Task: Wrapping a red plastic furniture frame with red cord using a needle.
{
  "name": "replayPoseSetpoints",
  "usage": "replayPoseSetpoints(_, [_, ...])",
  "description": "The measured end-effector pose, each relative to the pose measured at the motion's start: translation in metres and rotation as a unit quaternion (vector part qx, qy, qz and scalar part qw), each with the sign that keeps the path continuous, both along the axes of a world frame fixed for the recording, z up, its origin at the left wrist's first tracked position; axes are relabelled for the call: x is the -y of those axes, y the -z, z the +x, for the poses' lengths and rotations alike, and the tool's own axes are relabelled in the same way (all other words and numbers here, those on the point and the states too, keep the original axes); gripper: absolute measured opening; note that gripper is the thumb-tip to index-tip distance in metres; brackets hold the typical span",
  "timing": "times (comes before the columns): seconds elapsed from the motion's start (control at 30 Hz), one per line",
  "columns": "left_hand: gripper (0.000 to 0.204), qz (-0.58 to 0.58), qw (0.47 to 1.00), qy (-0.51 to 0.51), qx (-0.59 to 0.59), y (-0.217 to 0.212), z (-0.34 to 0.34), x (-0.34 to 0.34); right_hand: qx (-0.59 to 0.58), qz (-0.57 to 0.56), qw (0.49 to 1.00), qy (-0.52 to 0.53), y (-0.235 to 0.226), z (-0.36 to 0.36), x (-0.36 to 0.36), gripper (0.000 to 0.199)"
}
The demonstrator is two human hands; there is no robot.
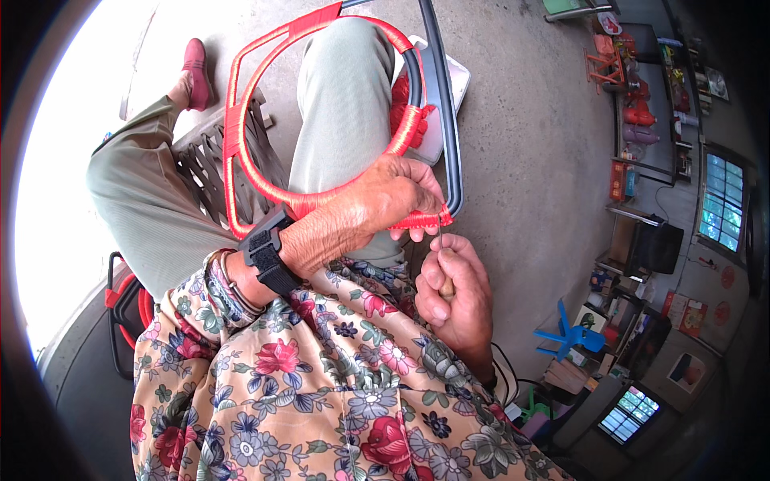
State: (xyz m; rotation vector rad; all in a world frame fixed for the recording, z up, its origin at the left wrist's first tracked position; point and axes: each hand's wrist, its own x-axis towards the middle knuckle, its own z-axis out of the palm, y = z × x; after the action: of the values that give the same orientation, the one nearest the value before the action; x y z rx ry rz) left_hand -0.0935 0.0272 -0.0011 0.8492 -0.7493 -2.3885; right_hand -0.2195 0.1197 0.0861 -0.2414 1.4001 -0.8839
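Across my lap lies a dark tubular frame (437, 88) with a round inner ring (282, 195), both mostly wound in shiny red cord. Bare dark tube shows along the frame's right side and on part of the ring. My left hand (393, 192) grips the frame's lower right corner, fingers curled under the red-wrapped bar (429, 219). Just below that corner, my right hand (457, 293) is closed around the wooden handle of a thin metal hook or awl (447, 287). Its shaft points up to the red cord by my left fingers; the tip is hard to make out.
Behind the frame, a white container (457, 80) stands with a bundle of red cord (401, 108) beside it. A woven-strap seat (228, 156) is at the left. Another frame with red cord (128, 309) leans at lower left. Shelves with goods and a blue stool (573, 337) line the right.
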Motion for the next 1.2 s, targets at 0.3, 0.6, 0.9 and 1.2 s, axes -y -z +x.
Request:
replayPoseSetpoints(0.3, [0.008,-0.006,1.000,0.009,0.005,-0.005,0.002,0.001,-0.051,0.004,0.999,0.007,-0.010,0.006,0.000,0.012])
replayPoseSetpoints(0.6, [0.011,-0.009,1.000,0.008,-0.002,-0.005,0.001,0.001,-0.066,0.002,0.998,-0.009,-0.015,0.010,0.003,0.013])
replayPoseSetpoints(0.9, [0.011,-0.026,0.999,0.005,0.020,-0.004,0.000,-0.003,-0.041,-0.001,0.999,0.020,-0.011,0.009,0.002,0.011])
replayPoseSetpoints(1.2, [0.011,-0.072,0.997,0.000,0.042,-0.003,0.001,-0.006,-0.032,0.010,0.999,0.029,-0.008,0.008,0.004,0.011])
